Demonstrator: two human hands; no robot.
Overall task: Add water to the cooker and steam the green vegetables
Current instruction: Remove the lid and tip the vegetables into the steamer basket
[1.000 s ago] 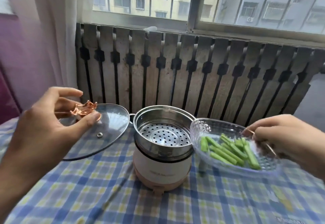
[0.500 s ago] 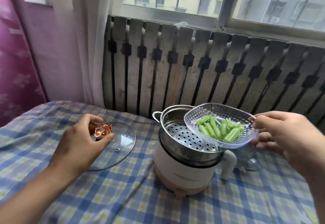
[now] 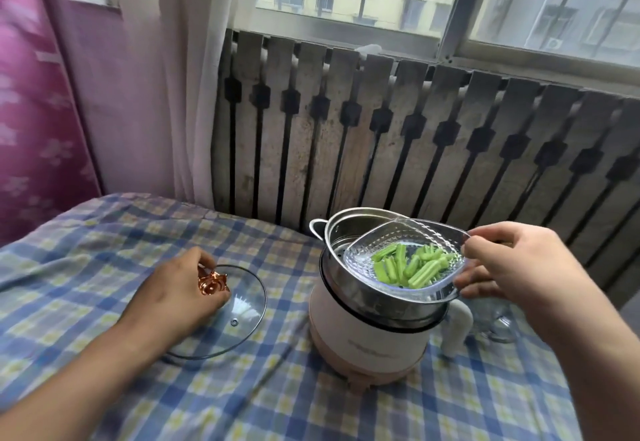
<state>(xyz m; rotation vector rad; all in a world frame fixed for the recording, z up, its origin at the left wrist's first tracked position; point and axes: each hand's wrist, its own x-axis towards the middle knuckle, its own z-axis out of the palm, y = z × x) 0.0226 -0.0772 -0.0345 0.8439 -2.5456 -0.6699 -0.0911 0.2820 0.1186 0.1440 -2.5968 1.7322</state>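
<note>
A small white cooker (image 3: 367,336) with a steel steamer basket (image 3: 346,243) on top stands on the checked tablecloth. My right hand (image 3: 509,267) grips the rim of a clear plastic bowl (image 3: 367,257) of cut green vegetable sticks (image 3: 412,265), holding it tilted over the steamer basket. The glass lid (image 3: 242,309) lies flat on the cloth left of the cooker. My left hand (image 3: 176,298) rests on it, fingers around its copper knob (image 3: 212,284).
A clear glass cup (image 3: 495,319) stands behind the cooker's white handle (image 3: 457,326) at the right. A slatted wooden panel (image 3: 381,135) and window run along the table's far edge. Curtains hang at the left. Checked tablecloth (image 3: 104,250) covers the table.
My right hand lifted the bowl of vegetables from the table and moved it left over the steamer basket, tilting it. My left hand lowered the lid flat onto the cloth.
</note>
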